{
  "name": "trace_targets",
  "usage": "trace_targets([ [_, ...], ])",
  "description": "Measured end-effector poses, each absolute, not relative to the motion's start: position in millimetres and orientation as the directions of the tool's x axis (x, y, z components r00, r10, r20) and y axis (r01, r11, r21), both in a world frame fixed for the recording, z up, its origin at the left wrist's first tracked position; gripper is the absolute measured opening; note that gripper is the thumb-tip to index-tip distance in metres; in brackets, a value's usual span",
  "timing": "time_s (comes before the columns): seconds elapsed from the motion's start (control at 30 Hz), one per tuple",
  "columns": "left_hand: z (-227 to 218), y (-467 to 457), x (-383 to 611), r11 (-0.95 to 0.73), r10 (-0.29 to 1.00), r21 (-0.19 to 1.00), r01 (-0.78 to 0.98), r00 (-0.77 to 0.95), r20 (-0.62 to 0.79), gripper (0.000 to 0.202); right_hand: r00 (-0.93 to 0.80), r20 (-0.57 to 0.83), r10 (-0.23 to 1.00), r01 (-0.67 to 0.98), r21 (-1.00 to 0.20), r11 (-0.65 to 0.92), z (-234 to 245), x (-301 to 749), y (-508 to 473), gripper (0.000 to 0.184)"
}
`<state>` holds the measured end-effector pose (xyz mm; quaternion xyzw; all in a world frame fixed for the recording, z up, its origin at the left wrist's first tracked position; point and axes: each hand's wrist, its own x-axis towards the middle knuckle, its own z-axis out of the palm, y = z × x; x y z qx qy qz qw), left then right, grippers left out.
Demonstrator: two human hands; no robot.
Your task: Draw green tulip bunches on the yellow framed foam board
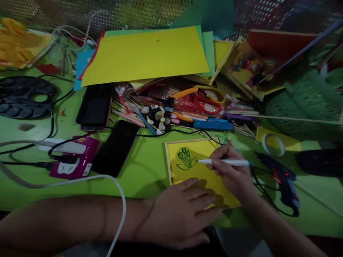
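My right hand [229, 166] grips a white felt-tip pen [227, 162] with a green end. Its tip is at the right leaf of a green flower drawing [187, 159]. The drawing is on a yellow panel [177, 175] edged with thin pale wooden strips. Spread flat over the lower part of that panel is my left hand [184, 212], fingers apart and holding nothing. The palm and fingers hide the panel's lower left edge.
Right of the panel lie a glue gun [281, 180] with a red light and a tape roll [273, 144]. Phones [116, 148] and a purple power socket [76, 157] are at left. Scissors [198, 100], sticks and pebbles [158, 117] crowd the back, below yellow sheets [147, 53]. A white cable crosses my left forearm.
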<state>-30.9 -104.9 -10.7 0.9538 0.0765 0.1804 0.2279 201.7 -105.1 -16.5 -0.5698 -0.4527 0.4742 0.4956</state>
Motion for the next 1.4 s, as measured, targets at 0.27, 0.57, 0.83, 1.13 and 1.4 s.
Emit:
trace_targets([
  [0.27, 4.2, -22.3, -40.9, -0.771, 0.636, 0.275, 0.574, 0.709, 0.304, 0.019, 0.356, -0.156, 0.921, -0.205, -0.975, -0.085, -8.7, 207.8, -88.2, 0.018],
  [0.57, -7.4, -4.6, -45.3, -0.676, 0.737, 0.163, 0.719, 0.664, 0.127, 0.01, 0.413, -0.115, 0.904, -0.328, -0.944, 0.03, 10.9, 212.8, -91.9, 0.018],
  [0.83, -4.9, -2.5, -45.6, -0.676, 0.737, 0.109, 0.729, 0.665, 0.123, 0.016, 0.411, -0.036, 0.911, -0.298, -0.95, 0.098, 28.5, 221.9, -100.2, 0.014],
  [1.13, -7.2, -0.7, -50.4, -0.688, 0.725, 0.07, 0.723, 0.678, 0.122, 0.015, 0.453, -0.033, 0.891, -0.291, -0.95, 0.113, 41.3, 221.5, -108.8, 0.012],
  [1.4, -1.7, -1.3, -51.0, -0.678, 0.735, 0.106, 0.728, 0.671, 0.096, 0.016, 0.477, -0.058, 0.877, -0.307, -0.946, 0.104, 50.8, 222.6, -112.4, 0.017],
])
